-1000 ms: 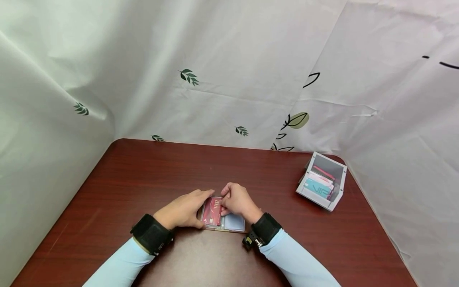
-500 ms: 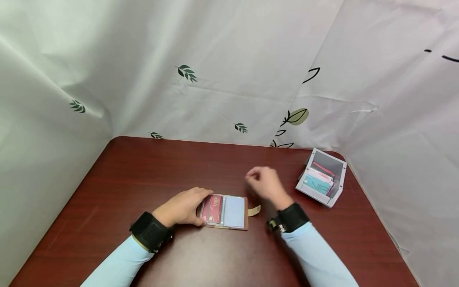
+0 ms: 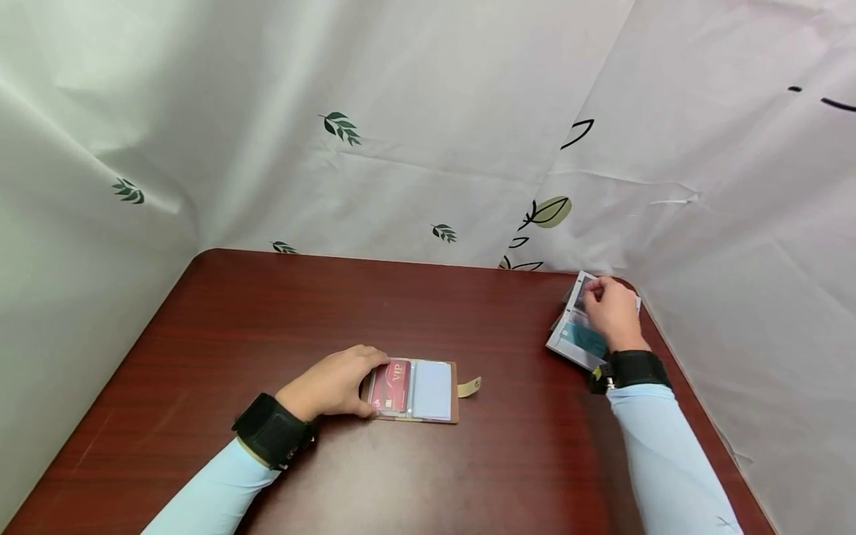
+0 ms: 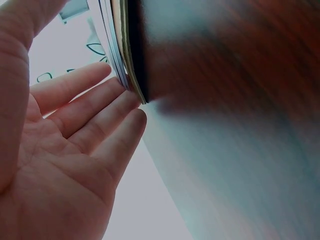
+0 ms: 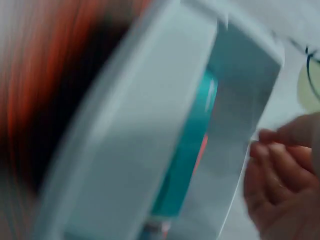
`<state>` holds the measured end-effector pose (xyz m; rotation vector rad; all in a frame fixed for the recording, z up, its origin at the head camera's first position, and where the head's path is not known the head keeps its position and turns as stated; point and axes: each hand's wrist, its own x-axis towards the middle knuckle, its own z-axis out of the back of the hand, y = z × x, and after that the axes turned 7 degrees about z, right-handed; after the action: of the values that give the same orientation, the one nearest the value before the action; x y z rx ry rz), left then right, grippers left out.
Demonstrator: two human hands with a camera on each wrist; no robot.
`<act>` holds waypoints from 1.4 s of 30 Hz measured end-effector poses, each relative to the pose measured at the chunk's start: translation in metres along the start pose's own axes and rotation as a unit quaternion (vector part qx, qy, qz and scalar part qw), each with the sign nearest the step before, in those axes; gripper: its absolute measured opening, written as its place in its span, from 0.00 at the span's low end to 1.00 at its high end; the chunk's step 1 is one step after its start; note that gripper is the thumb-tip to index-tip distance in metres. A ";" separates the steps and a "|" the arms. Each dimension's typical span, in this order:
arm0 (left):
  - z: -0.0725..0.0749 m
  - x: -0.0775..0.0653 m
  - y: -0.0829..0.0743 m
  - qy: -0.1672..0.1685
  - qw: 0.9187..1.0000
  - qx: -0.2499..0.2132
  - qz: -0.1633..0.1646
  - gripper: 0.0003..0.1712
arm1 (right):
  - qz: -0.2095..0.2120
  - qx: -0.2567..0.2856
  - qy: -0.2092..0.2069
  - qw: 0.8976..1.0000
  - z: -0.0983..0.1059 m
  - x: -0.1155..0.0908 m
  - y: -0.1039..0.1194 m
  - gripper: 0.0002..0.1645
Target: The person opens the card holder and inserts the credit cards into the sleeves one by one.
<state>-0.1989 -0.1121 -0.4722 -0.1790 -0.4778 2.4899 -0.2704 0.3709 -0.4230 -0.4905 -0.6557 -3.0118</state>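
Note:
A small card holder [image 3: 455, 401] lies spread on the table, with a red VIP card [image 3: 388, 388] in its left sleeve and a pale sleeve [image 3: 431, 390] on the right. My left hand [image 3: 334, 383] holds its left end, thumb at the near edge and fingers at the far one. In the left wrist view the fingers touch the layered edge of the holder [image 4: 124, 50]. Over a grey box [image 3: 560, 345], my right hand [image 3: 614, 316] hangs with loosely curled fingers and nothing visible in them. A turquoise card [image 5: 185, 155] stands inside the box in the right wrist view.
The reddish-brown table [image 3: 334, 312] meets a white patterned curtain [image 3: 401, 148] at the back and sides. A strap [image 3: 469, 386] sticks out right of the card holder. The box stands near the far right corner.
My right hand has left the card holder and moved right and away to the box. My left hand stays on the holder's left end.

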 end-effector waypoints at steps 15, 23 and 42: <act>0.001 0.000 -0.006 0.019 1.000 -0.010 0.017 0.47 | 0.096 -0.054 0.289 0.951 0.006 0.010 -0.026 0.23; 0.001 -0.001 -0.008 0.030 0.999 -0.020 0.026 0.46 | 0.097 -0.041 0.296 0.950 0.010 0.012 -0.032 0.25; 0.001 -0.001 0.000 0.010 1.000 -0.007 -0.001 0.46 | 0.117 -0.067 0.266 0.955 0.031 0.011 -0.011 0.13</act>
<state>-0.1983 -0.1135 -0.4711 -0.2078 -0.4876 2.4806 -0.2728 0.3942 -0.3976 0.2319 -0.3278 -2.7751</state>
